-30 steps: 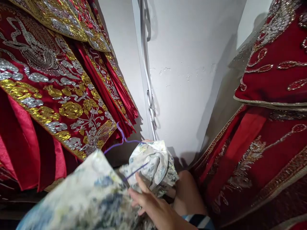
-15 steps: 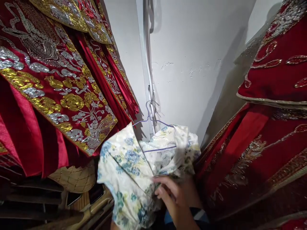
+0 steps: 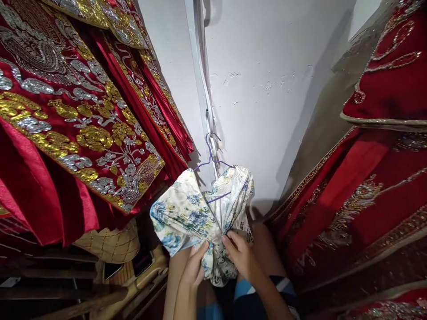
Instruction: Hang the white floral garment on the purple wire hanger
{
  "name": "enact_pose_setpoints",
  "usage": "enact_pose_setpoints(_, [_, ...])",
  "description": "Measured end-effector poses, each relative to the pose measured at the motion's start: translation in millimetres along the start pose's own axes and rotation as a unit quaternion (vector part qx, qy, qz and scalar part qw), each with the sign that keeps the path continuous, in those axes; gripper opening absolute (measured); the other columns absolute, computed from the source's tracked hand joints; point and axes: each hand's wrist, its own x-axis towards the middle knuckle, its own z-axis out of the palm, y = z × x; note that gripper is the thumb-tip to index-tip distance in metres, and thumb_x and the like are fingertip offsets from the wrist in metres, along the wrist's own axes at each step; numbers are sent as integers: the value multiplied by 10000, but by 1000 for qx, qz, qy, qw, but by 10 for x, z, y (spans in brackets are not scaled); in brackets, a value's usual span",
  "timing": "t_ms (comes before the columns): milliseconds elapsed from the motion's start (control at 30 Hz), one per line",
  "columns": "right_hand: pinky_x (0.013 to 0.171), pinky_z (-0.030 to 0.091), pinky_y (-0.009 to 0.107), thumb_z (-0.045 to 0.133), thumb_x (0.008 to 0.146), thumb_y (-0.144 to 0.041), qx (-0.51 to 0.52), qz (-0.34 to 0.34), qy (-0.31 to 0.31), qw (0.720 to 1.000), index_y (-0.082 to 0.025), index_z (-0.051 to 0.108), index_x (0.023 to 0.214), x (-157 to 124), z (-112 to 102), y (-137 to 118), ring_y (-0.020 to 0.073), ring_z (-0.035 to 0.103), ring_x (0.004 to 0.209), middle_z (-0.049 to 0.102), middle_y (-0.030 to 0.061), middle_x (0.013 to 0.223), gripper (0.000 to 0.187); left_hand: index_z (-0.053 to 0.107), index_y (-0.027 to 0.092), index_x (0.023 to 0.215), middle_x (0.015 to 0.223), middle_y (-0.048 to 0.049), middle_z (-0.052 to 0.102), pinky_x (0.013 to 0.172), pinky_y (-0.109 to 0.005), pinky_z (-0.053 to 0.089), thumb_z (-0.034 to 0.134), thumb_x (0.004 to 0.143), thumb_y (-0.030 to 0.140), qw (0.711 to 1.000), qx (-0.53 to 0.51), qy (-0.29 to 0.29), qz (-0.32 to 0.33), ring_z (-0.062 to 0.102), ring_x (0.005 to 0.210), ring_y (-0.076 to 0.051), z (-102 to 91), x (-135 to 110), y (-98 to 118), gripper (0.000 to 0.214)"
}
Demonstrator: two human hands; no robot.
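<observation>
A white dress (image 3: 187,209) with blue and yellow flowers hangs by its shoulders on a purple wire hanger (image 3: 210,155), hooked at the white wall strip. My left hand (image 3: 195,264) grips the fabric low on the front, thumb on top and fingers hidden beneath. Just to its right, my right hand (image 3: 238,251) pinches the edge of the front opening between thumb and fingers. The neckline gapes, showing the hanger's lower bar inside. The garment's lower part bunches over my lap.
Red garments with gold and silver embroidery (image 3: 96,138) hang at left. Another beaded red garment (image 3: 353,178) fills the right side. A wooden chair (image 3: 143,282) with a tan quilted cushion (image 3: 111,244) stands at lower left. The white wall (image 3: 260,115) is straight ahead.
My left hand has come into view from beneath the garment and holds its front. My right hand has shifted slightly up and closed on the opening's edge. The garment's front is drawn narrower.
</observation>
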Motion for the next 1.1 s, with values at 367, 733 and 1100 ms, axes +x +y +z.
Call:
enact_pose_setpoints(367, [490, 250, 260, 487, 910, -378, 47, 18, -21, 998, -192, 491, 584, 3, -38, -181, 103, 346, 466, 416, -40, 471, 376, 628, 189, 1084, 1009, -92, 690, 886, -384, 539, 824, 667, 426, 986, 52, 84, 135, 659, 1044, -299, 31, 97, -87, 518])
enact_pose_setpoints(733, [482, 284, 254, 512, 840, -365, 71, 29, -39, 996, -171, 589, 633, -15, 75, -217, 103, 390, 423, 459, -41, 425, 294, 600, 201, 1150, 1108, -97, 643, 927, -358, 481, 586, 870, 221, 810, 357, 76, 459, 607, 1070, -236, 126, -13, -527, 280])
enact_pose_setpoints(1100, [433, 243, 249, 552, 830, -419, 95, 23, -31, 995, -174, 613, 631, 360, -196, -734, 89, 332, 380, 437, -51, 397, 321, 540, 203, 838, 795, -33, 596, 727, -285, 435, 425, 974, 216, 755, 481, -23, 445, 575, 784, -188, 103, 144, -456, 178])
